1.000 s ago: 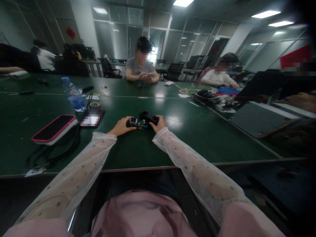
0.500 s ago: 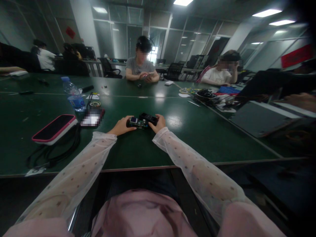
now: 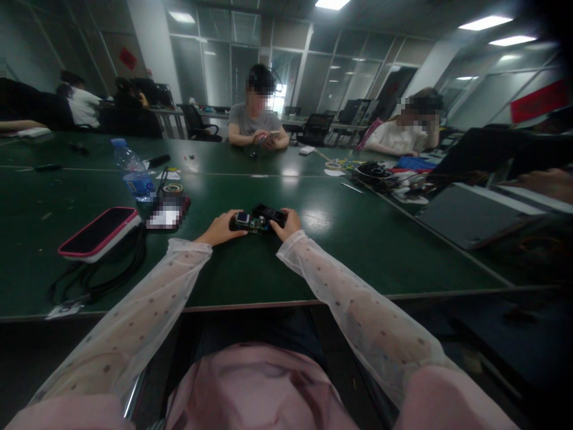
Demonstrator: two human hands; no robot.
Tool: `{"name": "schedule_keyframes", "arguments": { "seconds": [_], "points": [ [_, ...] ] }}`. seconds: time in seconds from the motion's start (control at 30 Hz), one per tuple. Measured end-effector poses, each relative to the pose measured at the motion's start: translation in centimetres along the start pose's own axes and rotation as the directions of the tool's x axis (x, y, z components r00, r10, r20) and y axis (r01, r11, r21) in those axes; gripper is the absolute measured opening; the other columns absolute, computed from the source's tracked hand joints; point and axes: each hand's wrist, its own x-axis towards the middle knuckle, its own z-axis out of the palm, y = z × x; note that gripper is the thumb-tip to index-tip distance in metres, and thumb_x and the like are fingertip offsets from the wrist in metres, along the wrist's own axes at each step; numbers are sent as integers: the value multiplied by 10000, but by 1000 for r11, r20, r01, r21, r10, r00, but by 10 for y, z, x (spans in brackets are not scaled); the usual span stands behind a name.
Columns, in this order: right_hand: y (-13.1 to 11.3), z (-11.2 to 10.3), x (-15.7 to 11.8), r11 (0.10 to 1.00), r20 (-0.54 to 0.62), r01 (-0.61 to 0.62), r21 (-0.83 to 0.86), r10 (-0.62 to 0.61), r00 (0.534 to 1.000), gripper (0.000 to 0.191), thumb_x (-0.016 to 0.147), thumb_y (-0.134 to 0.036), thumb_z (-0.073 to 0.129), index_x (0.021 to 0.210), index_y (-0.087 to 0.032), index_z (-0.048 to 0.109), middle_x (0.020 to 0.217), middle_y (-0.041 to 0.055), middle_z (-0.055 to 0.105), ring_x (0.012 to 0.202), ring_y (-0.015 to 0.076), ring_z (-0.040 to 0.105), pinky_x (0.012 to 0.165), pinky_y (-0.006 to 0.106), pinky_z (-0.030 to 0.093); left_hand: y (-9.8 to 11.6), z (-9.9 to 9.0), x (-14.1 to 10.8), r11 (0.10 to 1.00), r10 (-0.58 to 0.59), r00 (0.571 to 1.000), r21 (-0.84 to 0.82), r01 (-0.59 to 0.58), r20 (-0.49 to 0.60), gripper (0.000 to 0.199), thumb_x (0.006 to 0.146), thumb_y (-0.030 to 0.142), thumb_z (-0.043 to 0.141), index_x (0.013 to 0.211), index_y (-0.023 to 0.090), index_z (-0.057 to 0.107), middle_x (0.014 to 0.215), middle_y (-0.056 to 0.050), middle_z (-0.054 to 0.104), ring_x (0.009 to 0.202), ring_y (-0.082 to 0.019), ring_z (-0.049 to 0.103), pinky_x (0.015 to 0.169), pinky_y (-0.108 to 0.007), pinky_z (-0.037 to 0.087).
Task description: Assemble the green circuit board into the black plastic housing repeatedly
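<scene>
Near the middle of the green table [image 3: 358, 251], my left hand [image 3: 221, 229] grips the left end of a green circuit board [image 3: 254, 225] with a small screen on it. My right hand [image 3: 289, 224] is closed on the right end of a black case [image 3: 268, 212], which lies tilted just behind and to the right of the board. The board and the case meet or overlap between my hands; whether they are joined is too small to tell. Parts of both are hidden by my fingers.
On the left are a pink-edged device [image 3: 99, 233] with black cables, a water bottle [image 3: 136, 176], a phone-like item [image 3: 168, 214] and a tape roll [image 3: 172, 189]. A grey metal box [image 3: 474, 215] and tangled cables [image 3: 373, 173] lie right. A person [image 3: 257, 113] sits opposite.
The person at the right has shifted their head slightly to the right. My hands, the board and the case look the same.
</scene>
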Motion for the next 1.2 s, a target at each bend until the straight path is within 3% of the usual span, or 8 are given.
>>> {"name": "schedule_keyframes", "arguments": {
  "seconds": [0.4,0.53,0.63,0.87,1.2],
  "points": [
    [10,2,5,998,94,-55,22,52,994,484,667,-238,745,1094,-199,520,1060,108,624,1031,289,613,957,519,489,-1,0,0,1000,24,1000,10,-24,2,702,723,500,743,1324,240,490,1287,-114,610,1176,-315,581,978,-483,440],
    [9,1,6,993,-38,-51,105,56,998,495,721,-280,728,1152,-203,497,1092,110,622,1023,284,624,949,507,503,0,-1,0,1000,19,1000,13,-19,10,677,736,488,734,1322,250,492,1289,-109,614,1182,-315,583,983,-486,440],
    [3,-2,4,983,-117,29,181,-8,993,524,793,-376,673,1234,-196,455,1163,133,603,1045,283,624,944,480,516,-1,-1,1,1000,22,1000,22,-22,7,675,736,483,737,1321,250,493,1289,-110,614,1174,-317,589,979,-487,447],
    [-22,-8,-5,955,29,183,234,-195,980,541,819,-415,654,1276,-206,454,1203,135,584,1062,274,615,958,457,521,-3,3,2,998,-34,999,58,34,-8,689,716,505,750,1289,205,512,1184,-130,647,1076,-326,635,903,-476,500],
    [-27,-11,-6,944,142,187,271,-232,962,502,824,-334,648,1272,-201,463,1222,142,593,1113,275,609,977,459,510,-2,3,3,996,-41,999,83,43,-17,685,711,521,751,1262,175,538,1176,-147,655,1079,-336,637,900,-475,505]
  ]
}}
